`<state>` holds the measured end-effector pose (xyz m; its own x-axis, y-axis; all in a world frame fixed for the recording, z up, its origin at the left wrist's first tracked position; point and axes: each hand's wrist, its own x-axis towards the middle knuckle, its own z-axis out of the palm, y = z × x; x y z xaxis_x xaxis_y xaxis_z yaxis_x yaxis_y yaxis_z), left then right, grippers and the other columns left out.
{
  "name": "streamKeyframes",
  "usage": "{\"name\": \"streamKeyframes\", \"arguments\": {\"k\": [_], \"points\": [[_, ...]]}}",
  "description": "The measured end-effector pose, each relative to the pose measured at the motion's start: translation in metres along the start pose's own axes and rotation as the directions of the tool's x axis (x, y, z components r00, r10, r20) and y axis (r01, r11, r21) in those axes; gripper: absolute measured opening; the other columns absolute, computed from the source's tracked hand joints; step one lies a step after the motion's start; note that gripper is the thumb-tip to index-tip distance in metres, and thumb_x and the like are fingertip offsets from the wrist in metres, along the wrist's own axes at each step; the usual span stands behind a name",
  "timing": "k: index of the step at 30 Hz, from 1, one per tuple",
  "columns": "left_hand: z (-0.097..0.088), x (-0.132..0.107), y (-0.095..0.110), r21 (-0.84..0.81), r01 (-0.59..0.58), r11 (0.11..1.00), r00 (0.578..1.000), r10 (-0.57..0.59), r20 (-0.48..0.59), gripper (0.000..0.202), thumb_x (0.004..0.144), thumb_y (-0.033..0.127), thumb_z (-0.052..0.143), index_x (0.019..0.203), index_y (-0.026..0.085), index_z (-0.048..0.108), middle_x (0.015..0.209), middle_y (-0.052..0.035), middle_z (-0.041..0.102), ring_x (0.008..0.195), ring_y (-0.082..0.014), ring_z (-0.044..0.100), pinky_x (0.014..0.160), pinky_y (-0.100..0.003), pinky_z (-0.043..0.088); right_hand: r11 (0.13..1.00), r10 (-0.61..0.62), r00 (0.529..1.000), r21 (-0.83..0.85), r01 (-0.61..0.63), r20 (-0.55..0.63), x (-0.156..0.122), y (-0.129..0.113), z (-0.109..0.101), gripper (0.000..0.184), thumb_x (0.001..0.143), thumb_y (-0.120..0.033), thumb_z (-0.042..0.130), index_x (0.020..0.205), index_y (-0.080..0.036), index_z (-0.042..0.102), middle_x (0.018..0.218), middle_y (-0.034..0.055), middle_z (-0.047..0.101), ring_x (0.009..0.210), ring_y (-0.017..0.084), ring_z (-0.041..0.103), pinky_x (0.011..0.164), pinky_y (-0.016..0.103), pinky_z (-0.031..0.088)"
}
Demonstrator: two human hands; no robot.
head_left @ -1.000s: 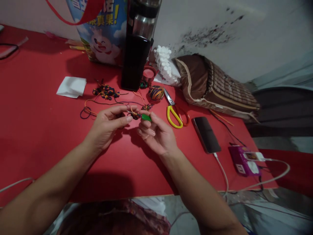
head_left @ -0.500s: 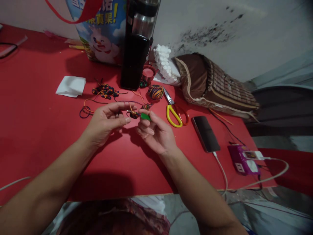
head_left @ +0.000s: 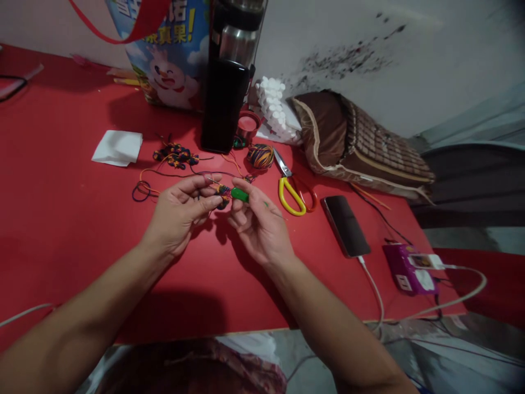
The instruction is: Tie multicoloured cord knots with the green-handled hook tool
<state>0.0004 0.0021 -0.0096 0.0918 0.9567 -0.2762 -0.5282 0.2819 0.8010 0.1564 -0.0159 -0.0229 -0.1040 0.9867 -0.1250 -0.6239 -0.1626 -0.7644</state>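
Observation:
My left hand (head_left: pixel 180 205) pinches a small crocheted piece (head_left: pixel 223 202) of dark, orange and purple yarn between thumb and fingers. My right hand (head_left: pixel 260 221) is closed on a green-handled crochet hook (head_left: pixel 240 195); its thin metal shaft points left to the work near my left fingertips. Just beyond my hands lies a ball of multicoloured yarn (head_left: pixel 260 157), with loose strands running over the red table (head_left: pixel 172 298). A clump of crocheted pieces (head_left: pixel 175 155) in the same colours rests farther left. My fingers partly hide the piece.
Scissors (head_left: pixel 291 194) with yellow and red handles lie right of the yarn ball. Farther right are a charging phone (head_left: pixel 345 225) and a purple box (head_left: pixel 406 268). A dark phone (head_left: pixel 225 106) leans on a steel bottle (head_left: pixel 237 45) at the back, beside a printed bag (head_left: pixel 172 74). White paper (head_left: pixel 118 147) lies left.
The green handle has turned and shifted slightly left, and now lies under my right thumb and index finger. The hook's metal shaft reaches farther over my left fingers.

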Motion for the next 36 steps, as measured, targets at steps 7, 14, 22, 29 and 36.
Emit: {"name": "streamKeyframes", "arguments": {"k": [7,14,22,29,36], "points": [[-0.0008,-0.0017,0.0033,0.0,-0.022,1.0,1.0,0.022,-0.02,0.042,0.063,0.007,0.095,0.102,0.02,0.087,0.081,0.0015,0.071,0.066,-0.0077,0.065,0.053,-0.016,0.049,0.996,-0.036,0.999,-0.086,0.039,0.032,-0.0042,0.0028,0.0039,0.024,0.091,-0.041,0.081,0.11,-0.026,0.084,0.083,-0.001,0.068,0.063,0.009,0.051,0.061,0.026,0.05],[-0.0018,-0.0009,0.0018,0.022,-0.04,0.999,0.999,0.04,-0.033,0.038,0.066,0.011,0.096,0.102,0.021,0.087,0.079,0.0018,0.072,0.072,-0.0087,0.067,0.065,-0.018,0.055,0.984,-0.07,0.997,-0.161,0.071,0.013,-0.0065,0.0031,0.0039,0.024,0.093,-0.038,0.076,0.114,-0.027,0.083,0.083,0.0003,0.071,0.063,0.011,0.052,0.061,0.029,0.049],[0.0008,-0.0015,0.0021,-0.015,-0.004,1.0,0.999,0.003,-0.033,0.041,0.063,0.009,0.097,0.101,0.02,0.087,0.072,0.0035,0.069,0.065,-0.0071,0.066,0.062,-0.015,0.054,0.974,-0.144,0.989,-0.173,0.144,0.013,-0.0075,0.0061,0.0033,0.027,0.094,-0.042,0.076,0.116,-0.028,0.081,0.082,0.0003,0.07,0.065,0.013,0.054,0.063,0.031,0.052],[-0.0027,-0.0026,0.0059,0.0,0.009,1.0,1.0,-0.009,0.012,0.035,0.07,0.016,0.096,0.103,0.02,0.088,0.073,0.0024,0.071,0.048,-0.0024,0.049,0.042,-0.015,0.035,0.979,-0.096,0.995,-0.177,0.1,0.031,-0.007,0.0047,0.0007,0.026,0.094,-0.041,0.077,0.115,-0.027,0.082,0.082,0.0003,0.072,0.063,0.012,0.055,0.062,0.03,0.051],[-0.0031,0.0013,0.0098,0.031,0.015,0.999,0.999,-0.013,-0.042,0.038,0.065,0.014,0.098,0.1,0.019,0.087,0.076,0.0004,0.073,0.064,-0.0088,0.065,0.05,-0.016,0.042,0.974,-0.092,0.994,-0.203,0.101,0.051,-0.0058,0.0026,-0.0004,0.022,0.098,-0.039,0.073,0.114,-0.026,0.081,0.082,-0.0004,0.07,0.062,0.011,0.055,0.063,0.03,0.05]]}}
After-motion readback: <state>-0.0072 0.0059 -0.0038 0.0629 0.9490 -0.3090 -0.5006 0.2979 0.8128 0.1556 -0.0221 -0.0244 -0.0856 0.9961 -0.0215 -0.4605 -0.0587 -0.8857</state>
